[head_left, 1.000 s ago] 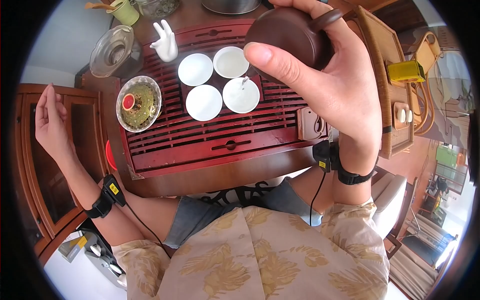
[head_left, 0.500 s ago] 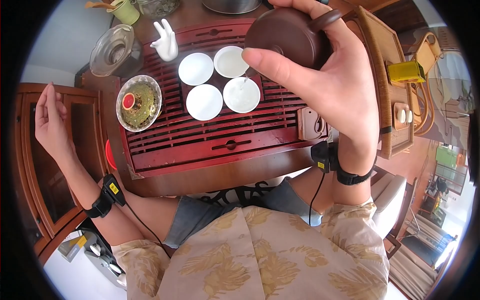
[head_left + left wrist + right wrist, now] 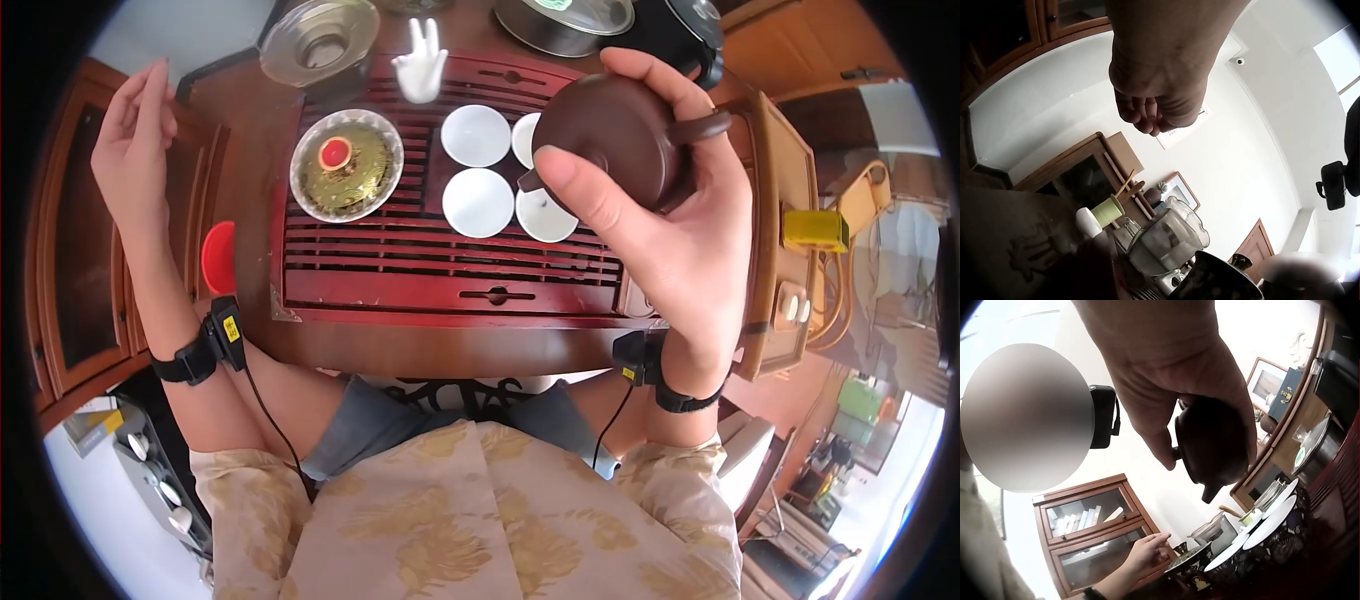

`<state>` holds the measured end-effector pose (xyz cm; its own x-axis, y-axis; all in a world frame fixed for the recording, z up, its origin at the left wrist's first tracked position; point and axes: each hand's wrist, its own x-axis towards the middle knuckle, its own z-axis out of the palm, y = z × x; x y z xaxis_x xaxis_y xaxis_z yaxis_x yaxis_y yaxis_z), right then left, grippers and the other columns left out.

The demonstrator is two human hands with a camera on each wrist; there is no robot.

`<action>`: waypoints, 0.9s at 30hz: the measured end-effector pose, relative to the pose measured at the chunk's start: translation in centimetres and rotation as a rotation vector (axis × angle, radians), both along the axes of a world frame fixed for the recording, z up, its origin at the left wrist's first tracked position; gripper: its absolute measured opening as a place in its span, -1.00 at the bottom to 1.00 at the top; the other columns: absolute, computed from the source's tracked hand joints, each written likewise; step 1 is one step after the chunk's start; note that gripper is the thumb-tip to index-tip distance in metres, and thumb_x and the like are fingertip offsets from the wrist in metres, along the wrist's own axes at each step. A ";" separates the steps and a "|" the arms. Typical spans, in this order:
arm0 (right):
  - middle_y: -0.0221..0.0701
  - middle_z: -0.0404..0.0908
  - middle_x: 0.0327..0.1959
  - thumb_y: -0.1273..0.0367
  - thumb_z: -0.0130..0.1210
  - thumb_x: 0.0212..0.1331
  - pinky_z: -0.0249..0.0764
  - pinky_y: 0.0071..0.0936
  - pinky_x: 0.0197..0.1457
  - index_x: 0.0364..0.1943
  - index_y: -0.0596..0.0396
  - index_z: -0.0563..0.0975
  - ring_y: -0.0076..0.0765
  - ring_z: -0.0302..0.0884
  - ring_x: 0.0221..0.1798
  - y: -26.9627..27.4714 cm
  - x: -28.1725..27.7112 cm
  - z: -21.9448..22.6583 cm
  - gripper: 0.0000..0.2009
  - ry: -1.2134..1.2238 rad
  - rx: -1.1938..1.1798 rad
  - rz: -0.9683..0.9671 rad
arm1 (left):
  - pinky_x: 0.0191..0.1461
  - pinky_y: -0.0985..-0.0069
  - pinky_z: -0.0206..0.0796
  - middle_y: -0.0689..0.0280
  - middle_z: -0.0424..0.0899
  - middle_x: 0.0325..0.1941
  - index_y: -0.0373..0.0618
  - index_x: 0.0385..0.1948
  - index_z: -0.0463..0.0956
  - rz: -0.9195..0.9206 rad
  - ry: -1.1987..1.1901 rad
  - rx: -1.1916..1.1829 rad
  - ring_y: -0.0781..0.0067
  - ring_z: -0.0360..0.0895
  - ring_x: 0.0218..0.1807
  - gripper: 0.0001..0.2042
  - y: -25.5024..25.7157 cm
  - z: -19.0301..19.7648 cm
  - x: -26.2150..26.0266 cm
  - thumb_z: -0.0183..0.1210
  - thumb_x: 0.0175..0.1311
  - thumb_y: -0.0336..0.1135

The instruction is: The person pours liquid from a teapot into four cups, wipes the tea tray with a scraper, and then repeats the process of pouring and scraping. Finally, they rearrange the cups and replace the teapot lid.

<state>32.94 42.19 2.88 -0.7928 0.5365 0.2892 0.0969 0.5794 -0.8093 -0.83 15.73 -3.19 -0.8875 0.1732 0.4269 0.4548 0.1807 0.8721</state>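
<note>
My right hand (image 3: 690, 245) holds a dark brown teapot (image 3: 612, 125) by its handle side, thumb across the lid, above the right-hand cups. Its spout points down and left; whether liquid flows is unclear. Several white cups (image 3: 478, 203) stand close together on a red slatted tray (image 3: 390, 302); the teapot partly hides the two on the right. In the right wrist view the teapot (image 3: 1213, 440) hangs tilted, spout down. My left hand (image 3: 135, 165) is raised at the left, fingers loosely curled, empty; the left wrist view shows this hand (image 3: 1160, 75) away from any object.
A lidded patterned bowl (image 3: 348, 185) and a white hand figurine (image 3: 420, 70) stand on the tray. Behind are a glass vessel (image 3: 318, 45) and a metal pot (image 3: 565, 25). A red container (image 3: 218, 258) is beside the table's left edge; a wicker stand (image 3: 780, 290) is at the right.
The head view has shifted, so the tray and cups appear farther right. The teapot is nearer the right-hand cups, its spout now visible, and covers part of the back right one. My left hand remains raised.
</note>
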 end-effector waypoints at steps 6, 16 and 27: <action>-0.26 0.74 0.21 0.29 0.57 0.32 0.64 -0.39 0.36 0.50 0.21 0.46 -0.37 0.72 0.23 0.0 -0.7 -1.2 -0.27 -0.089 0.149 0.053 | -0.24 0.71 0.20 0.45 0.79 -0.16 -0.22 0.13 0.78 -0.052 -0.003 0.048 0.79 0.47 -0.33 -0.68 -0.5 -0.2 -0.5 0.46 0.50 -0.23; -0.22 0.77 0.18 0.22 0.52 0.39 0.66 -0.36 0.36 0.47 0.25 0.49 -0.34 0.75 0.22 -0.2 -0.9 -1.1 -0.32 -0.081 0.178 0.020 | -0.29 0.77 0.18 0.48 0.77 -0.14 -0.22 0.23 0.76 -0.032 0.039 -0.007 0.84 0.46 -0.34 -0.68 -0.4 0.1 -0.1 0.38 0.59 -0.27; -0.25 0.79 0.14 0.18 0.52 0.39 0.66 -0.39 0.32 0.47 0.24 0.51 -0.36 0.76 0.18 -0.5 -0.8 -0.8 -0.32 0.007 0.022 0.006 | -0.27 0.76 0.19 0.47 0.78 -0.12 -0.20 0.24 0.76 -0.073 0.068 -0.005 0.83 0.47 -0.32 -0.68 -0.7 -0.3 -0.5 0.37 0.60 -0.26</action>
<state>32.15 41.67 2.11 -0.7939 0.5249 0.3069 0.0874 0.5980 -0.7967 -1.35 15.08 -3.51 -0.8415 0.2390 0.4845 0.5248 0.1489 0.8381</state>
